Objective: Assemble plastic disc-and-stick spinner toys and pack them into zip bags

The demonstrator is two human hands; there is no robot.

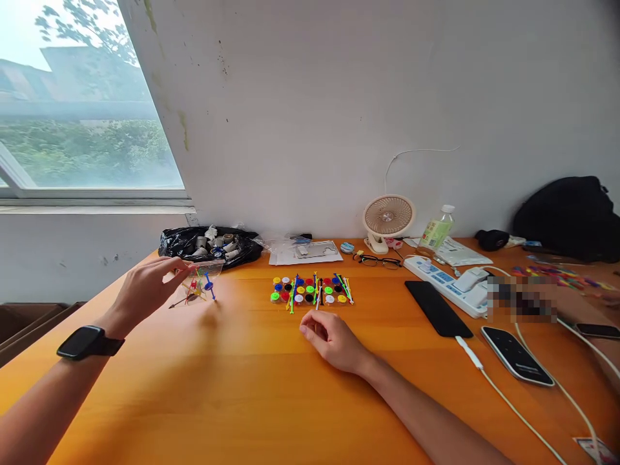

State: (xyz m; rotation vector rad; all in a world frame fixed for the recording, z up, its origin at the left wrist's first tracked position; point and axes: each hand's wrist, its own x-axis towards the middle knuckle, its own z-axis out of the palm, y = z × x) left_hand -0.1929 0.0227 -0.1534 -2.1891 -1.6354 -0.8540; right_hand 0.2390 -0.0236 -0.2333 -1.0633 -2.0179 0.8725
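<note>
At the left, my left hand [155,284] pinches the top edge of a small clear plastic zip bag [211,267] and holds it over the table. Inside or against the bag are small coloured pieces, among them a blue stick with a disc [209,286], plus red, yellow and dark ones. My right hand [334,339] rests on the tabletop with its fingers curled in and nothing visible in them. Just beyond it lie rows of small round coloured discs [309,298], in clear cups or cases. Thin coloured arrow-shaped sticks [292,294] lie across them in bundles.
Behind are a black plastic bag of scraps [169,244], papers [310,253], a fan [389,216], glasses [380,261] and a bottle [436,230]. On the right lie a power strip [440,279], a black phone [436,309], cables and another person's arm [574,307].
</note>
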